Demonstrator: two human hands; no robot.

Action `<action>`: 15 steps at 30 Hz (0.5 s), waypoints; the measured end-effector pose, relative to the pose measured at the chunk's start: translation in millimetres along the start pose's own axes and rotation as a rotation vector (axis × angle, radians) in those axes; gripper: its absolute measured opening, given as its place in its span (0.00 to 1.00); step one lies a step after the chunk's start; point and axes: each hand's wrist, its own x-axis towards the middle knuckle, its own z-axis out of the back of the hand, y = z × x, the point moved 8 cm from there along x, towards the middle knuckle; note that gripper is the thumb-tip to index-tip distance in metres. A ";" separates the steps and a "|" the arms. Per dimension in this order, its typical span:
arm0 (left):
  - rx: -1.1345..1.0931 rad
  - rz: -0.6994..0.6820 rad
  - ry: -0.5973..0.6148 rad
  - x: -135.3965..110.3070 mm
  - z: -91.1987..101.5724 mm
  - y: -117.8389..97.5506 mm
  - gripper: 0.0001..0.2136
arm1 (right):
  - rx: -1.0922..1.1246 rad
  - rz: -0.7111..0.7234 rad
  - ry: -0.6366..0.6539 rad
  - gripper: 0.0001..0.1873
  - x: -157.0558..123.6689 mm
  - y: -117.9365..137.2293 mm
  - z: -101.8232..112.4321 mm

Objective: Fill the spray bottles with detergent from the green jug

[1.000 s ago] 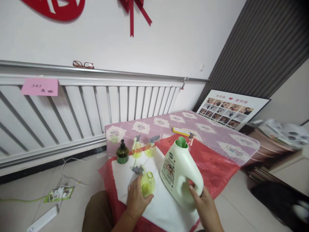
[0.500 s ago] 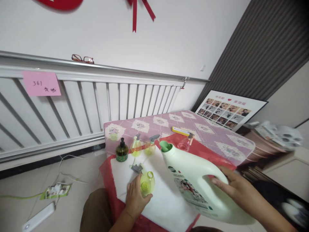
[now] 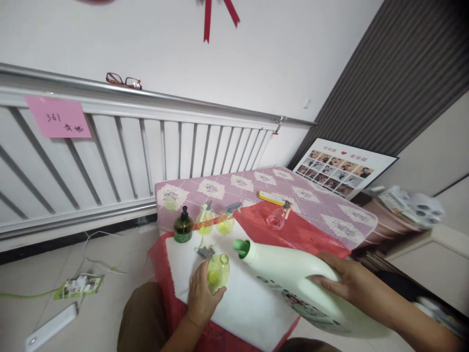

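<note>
My left hand (image 3: 203,296) is wrapped round a yellow-green clear bottle (image 3: 219,272) whose neck is uncovered. A grey trigger spray head (image 3: 206,252) lies just behind it on the white cloth (image 3: 252,303). My right hand (image 3: 340,281) grips the handle of a large pale green jug (image 3: 289,261), which is tilted with its green spout (image 3: 242,248) pointing left. The spout is right of the small bottle's mouth and apart from it. I see no liquid coming out.
Behind the cloth stand a dark green pump bottle (image 3: 183,227) and two yellow spray bottles (image 3: 205,220). A pink spray bottle (image 3: 275,218) is on the red cloth (image 3: 311,230), near a yellow-and-white box (image 3: 271,197). The radiator (image 3: 154,146) runs behind the table.
The jug has tipped further, and its spout has come down and left, closer to the small bottle. My left hand still holds the bottle. The camera view has shifted slightly.
</note>
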 end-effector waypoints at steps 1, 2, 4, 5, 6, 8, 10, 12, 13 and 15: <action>0.000 -0.003 -0.005 -0.1 0.4 -0.1 0.38 | 0.007 -0.002 0.036 0.19 0.8 0.0 -2.9; 0.001 -0.007 -0.009 -0.2 0.7 -0.3 0.38 | 0.028 -0.004 0.088 0.19 1.4 0.5 -7.0; 0.007 -0.017 -0.011 -0.4 0.8 -0.7 0.38 | 0.048 -0.014 0.142 0.19 2.5 2.0 -11.0; 0.013 -0.020 -0.010 -0.4 0.7 -0.8 0.38 | 0.047 -0.016 0.147 0.18 3.1 3.3 -11.2; 0.020 -0.022 -0.008 -0.4 0.4 -0.9 0.38 | 0.047 -0.016 0.151 0.18 3.6 4.8 -11.2; 0.029 -0.028 0.002 0.0 -0.4 -1.5 0.38 | 0.045 -0.016 0.161 0.18 4.0 7.5 -11.5; 0.034 -0.029 0.007 0.7 -0.5 -2.1 0.39 | 0.034 -0.016 0.173 0.17 3.9 8.8 -12.1; 0.038 -0.025 0.007 1.4 0.2 -2.6 0.39 | 0.007 -0.017 0.181 0.17 4.0 8.7 -12.5; 0.040 -0.021 0.009 1.7 0.6 -2.9 0.39 | -0.010 -0.018 0.182 0.18 4.3 8.4 -12.5; 0.038 -0.013 0.021 2.2 0.6 -3.3 0.39 | -0.040 -0.023 0.178 0.18 5.4 7.9 -11.6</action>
